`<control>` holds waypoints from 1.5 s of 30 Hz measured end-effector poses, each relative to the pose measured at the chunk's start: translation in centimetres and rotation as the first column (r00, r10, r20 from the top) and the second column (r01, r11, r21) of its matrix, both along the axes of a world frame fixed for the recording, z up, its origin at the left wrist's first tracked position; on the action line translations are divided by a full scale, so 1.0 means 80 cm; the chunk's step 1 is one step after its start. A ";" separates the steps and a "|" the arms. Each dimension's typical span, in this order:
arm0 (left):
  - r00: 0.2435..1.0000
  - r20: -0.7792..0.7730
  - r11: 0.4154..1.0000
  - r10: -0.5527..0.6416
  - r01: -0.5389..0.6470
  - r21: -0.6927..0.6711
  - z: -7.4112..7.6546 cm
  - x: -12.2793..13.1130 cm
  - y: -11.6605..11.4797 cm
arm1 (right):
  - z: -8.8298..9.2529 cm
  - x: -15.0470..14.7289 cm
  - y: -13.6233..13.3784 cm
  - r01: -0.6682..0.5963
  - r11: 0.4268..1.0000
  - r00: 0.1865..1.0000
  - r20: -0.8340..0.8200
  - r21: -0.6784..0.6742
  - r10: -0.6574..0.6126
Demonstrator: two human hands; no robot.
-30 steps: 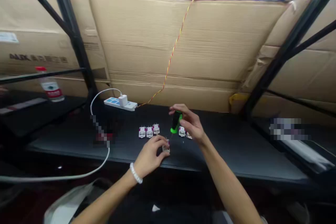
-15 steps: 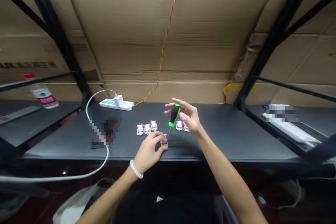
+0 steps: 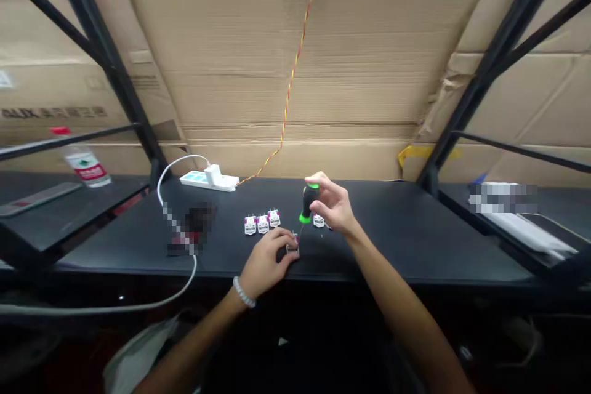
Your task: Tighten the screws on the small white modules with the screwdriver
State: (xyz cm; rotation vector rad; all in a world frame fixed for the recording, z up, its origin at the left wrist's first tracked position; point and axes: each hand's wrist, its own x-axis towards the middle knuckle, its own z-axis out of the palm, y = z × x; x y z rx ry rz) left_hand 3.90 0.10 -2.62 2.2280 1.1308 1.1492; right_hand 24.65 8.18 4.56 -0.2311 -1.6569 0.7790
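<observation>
I have the right hand (image 3: 335, 204) closed on a black-and-green screwdriver (image 3: 308, 203), its fingertips pinching the handle upright in the centre of the frame. The thin shaft points down at a small white-and-magenta module (image 3: 292, 249) near the front edge of the black bench (image 3: 406, 240). The left hand (image 3: 265, 254), with a white beaded bracelet (image 3: 243, 292) at its wrist, closes over that module, holding it on the bench. I cannot tell whether the tip touches it. Three matching modules (image 3: 261, 223) stand in a row just left of the shaft.
</observation>
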 end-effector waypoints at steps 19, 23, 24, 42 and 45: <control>1.000 -0.032 1.000 0.001 -0.001 0.003 0.004 0.000 -0.002 | 0.002 -0.002 -0.004 -0.087 0.995 0.993 -0.080 -0.048 0.083; 0.999 -0.040 1.000 0.007 -0.007 0.004 0.003 -0.001 -0.001 | 0.004 0.000 -0.013 -0.177 0.982 0.983 -0.050 -0.061 0.175; 0.999 -0.042 1.000 0.007 -0.007 0.004 0.003 -0.001 -0.001 | 0.004 0.000 -0.014 -0.188 0.979 0.982 -0.047 -0.078 0.185; 0.999 -0.037 1.000 -0.013 0.013 0.006 0.003 -0.001 -0.001 | 0.000 -0.005 -0.011 -0.112 0.990 0.994 -0.021 -0.091 0.110; 0.999 -0.032 1.000 -0.010 0.010 0.004 0.003 -0.001 -0.001 | 0.001 -0.005 -0.009 -0.069 0.997 0.997 -0.047 -0.047 0.067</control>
